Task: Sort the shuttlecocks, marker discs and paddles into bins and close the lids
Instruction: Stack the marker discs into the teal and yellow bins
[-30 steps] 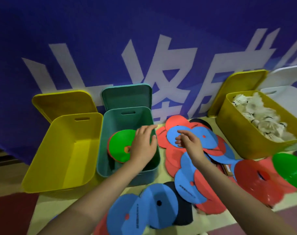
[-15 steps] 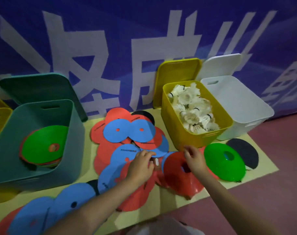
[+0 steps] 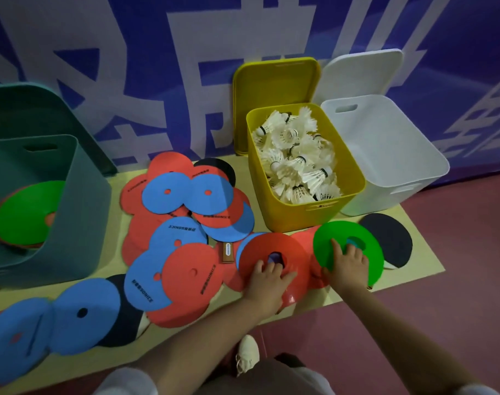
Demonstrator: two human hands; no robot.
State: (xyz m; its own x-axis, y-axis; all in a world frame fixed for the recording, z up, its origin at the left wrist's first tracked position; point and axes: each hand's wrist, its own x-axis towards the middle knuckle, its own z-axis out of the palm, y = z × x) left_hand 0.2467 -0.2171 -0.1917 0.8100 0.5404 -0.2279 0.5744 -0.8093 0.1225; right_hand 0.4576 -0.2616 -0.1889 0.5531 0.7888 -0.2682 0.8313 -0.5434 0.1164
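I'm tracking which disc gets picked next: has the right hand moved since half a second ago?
Yes. The right hand has gone rightward, away from the yellow bin, and now rests on the green disc.

L grip (image 3: 267, 276) & R grip (image 3: 347, 259) both extended fwd, fingers pressing down.
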